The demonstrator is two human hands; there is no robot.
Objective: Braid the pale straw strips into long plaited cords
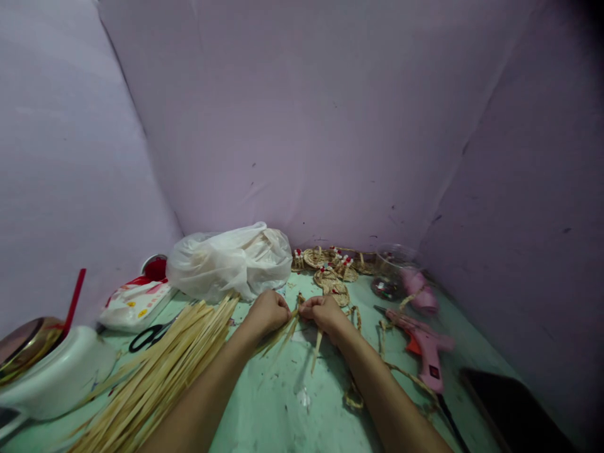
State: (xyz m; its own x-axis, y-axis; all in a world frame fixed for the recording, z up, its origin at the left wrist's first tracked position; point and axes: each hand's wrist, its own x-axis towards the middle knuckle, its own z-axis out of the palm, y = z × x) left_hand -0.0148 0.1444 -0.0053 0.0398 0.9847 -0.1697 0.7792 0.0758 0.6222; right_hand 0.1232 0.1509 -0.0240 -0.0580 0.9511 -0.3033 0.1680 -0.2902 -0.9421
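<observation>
My left hand [270, 313] and my right hand [324, 313] meet over the middle of the green tabletop [283, 415], fingers pinched. Between them are thin straw strips [293, 319], gathered at a small knotted top. Loose ends trail below the left fingers, and one pale strip [317, 352] hangs under the right hand. Just beyond the right hand lie woven straw coils [338, 293] trimmed with red and white beads. To the left, beside my forearm, a large bundle of flat straw strips [174, 365] is spread out.
At the back stands a white plastic bag [231, 261]. Black-handled scissors [146, 338], a wipes pack [136, 305] and a white container [61, 377] are on the left. On the right are a pink glue gun [427, 352], a braided cord [410, 376], a clear cup [391, 270] and a dark flat object [514, 409].
</observation>
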